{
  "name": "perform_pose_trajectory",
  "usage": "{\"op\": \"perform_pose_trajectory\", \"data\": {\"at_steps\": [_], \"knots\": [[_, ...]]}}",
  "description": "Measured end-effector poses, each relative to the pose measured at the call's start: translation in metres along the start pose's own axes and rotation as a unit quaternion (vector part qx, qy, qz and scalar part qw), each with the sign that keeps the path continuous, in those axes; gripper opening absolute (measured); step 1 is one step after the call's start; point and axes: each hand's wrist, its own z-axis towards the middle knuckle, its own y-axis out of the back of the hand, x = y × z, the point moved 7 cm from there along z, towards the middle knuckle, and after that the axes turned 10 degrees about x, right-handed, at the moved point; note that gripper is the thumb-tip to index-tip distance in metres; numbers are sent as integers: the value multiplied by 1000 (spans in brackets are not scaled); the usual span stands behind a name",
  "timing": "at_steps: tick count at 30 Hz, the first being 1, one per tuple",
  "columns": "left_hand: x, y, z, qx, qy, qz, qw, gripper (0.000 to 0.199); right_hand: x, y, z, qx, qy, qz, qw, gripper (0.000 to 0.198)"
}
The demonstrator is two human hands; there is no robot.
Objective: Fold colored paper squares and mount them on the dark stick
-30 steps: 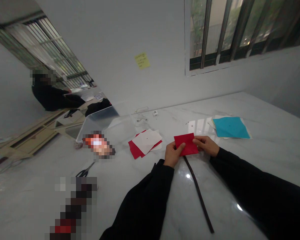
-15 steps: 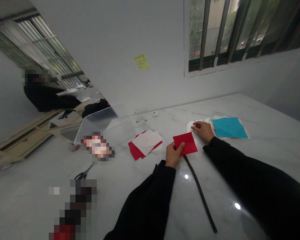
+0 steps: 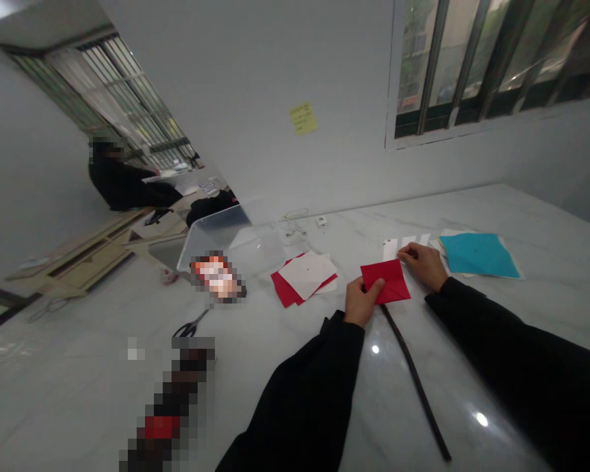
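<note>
My left hand (image 3: 361, 301) grips a folded red paper (image 3: 386, 278), with the thumb on top and the fingers behind. Close to the paper's upper right corner is my right hand (image 3: 425, 263), its thumb and fingertips pinched together; what they hold, if anything, is too small to make out. Small white paper strips (image 3: 390, 249) lie on the table just beyond that hand. A thin dark stick (image 3: 415, 380) stretches toward me, its far end hidden by the red paper.
Right of my right hand lies a blue sheet (image 3: 479, 254) on paler sheets. To the left are white sheets (image 3: 307, 274) on red ones, scissors (image 3: 191, 328) and a clear plastic bin (image 3: 255, 242). A person (image 3: 122, 180) sits farther back.
The view has turned left, so everything sits farther right in the picture. My right fingertips have come from above the white strips closer to the red paper's corner. My left hand keeps its hold.
</note>
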Motion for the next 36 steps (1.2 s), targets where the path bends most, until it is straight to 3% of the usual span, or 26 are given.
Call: {"op": "perform_pose_trajectory", "data": {"at_steps": [6,14,25,31,36], "knots": [[-1,-1,-1,-5,-1,6,1000,40,4,8,-40,31,-23,69,997,32],[3,0,-1,1,-2,7,1000,41,-13,10,-42,42,-120,160,979,40],[12,4,4,-24,-13,-67,997,39,17,3,-47,53,-87,364,926,39],[13,6,4,-35,-11,-64,997,41,42,14,-51,50,-9,284,957,36],[10,5,2,-34,-5,-68,997,41,57,2,-58,74,31,301,950,31]]}}
